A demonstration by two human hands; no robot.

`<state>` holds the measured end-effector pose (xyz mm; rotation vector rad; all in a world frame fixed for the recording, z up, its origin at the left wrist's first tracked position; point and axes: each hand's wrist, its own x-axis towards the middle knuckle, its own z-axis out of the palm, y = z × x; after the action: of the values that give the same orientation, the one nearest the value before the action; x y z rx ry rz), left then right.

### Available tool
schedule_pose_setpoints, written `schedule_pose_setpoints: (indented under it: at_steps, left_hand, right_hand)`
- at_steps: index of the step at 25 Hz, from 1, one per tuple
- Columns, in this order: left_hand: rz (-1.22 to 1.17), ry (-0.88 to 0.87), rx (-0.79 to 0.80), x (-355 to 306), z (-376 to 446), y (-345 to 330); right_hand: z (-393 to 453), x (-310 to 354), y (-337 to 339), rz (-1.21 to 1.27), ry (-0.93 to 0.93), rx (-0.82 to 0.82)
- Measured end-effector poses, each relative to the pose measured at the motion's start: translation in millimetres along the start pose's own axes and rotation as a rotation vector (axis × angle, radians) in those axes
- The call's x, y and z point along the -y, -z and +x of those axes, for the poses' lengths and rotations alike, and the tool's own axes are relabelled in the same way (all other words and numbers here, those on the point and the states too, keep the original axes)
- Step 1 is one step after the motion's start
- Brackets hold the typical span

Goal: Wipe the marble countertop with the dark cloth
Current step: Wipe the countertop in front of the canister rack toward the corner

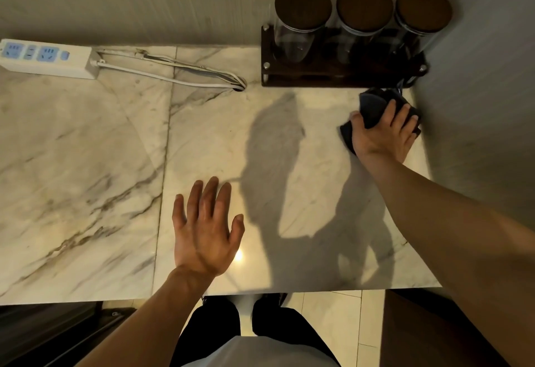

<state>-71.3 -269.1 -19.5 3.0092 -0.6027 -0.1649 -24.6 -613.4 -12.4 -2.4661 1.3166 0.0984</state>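
Note:
The marble countertop (86, 164) is pale with grey-brown veins and fills most of the view. A dark cloth (373, 106) lies bunched on it at the far right, just in front of the jar rack. My right hand (385, 132) presses down on the cloth with fingers spread over it and gripping it. My left hand (205, 227) hovers or rests flat over the counter near the front edge, fingers apart, holding nothing.
A dark wooden rack (333, 77) with three glass jars with brown lids (364, 8) stands at the back right. A white power strip (46, 58) and its cable (173, 76) lie at the back left. A wall bounds the right side.

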Motion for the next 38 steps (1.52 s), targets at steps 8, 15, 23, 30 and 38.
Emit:
schedule_pose_setpoints:
  at_steps: [8,15,23,30,38]
  left_hand:
    - [-0.017,0.004,0.017,0,0,2]
    - [-0.035,0.008,0.018,0,-1,2]
    - [-0.064,-0.002,0.029,1,-2,3]
    - [-0.1,-0.021,0.015,3,-3,1]
    - [-0.073,-0.055,0.01,6,-3,-5]
  right_hand:
    - [-25,-18,-4,0.014,-0.048,-0.057]
    - [-56,-35,-9,0.044,-0.094,-0.123]
    - [-95,-60,-12,0.06,-0.129,-0.157]
    - [-129,-81,-12,0.066,-0.17,-0.15]
    - [-166,-107,-15,0.087,-0.203,-0.174]
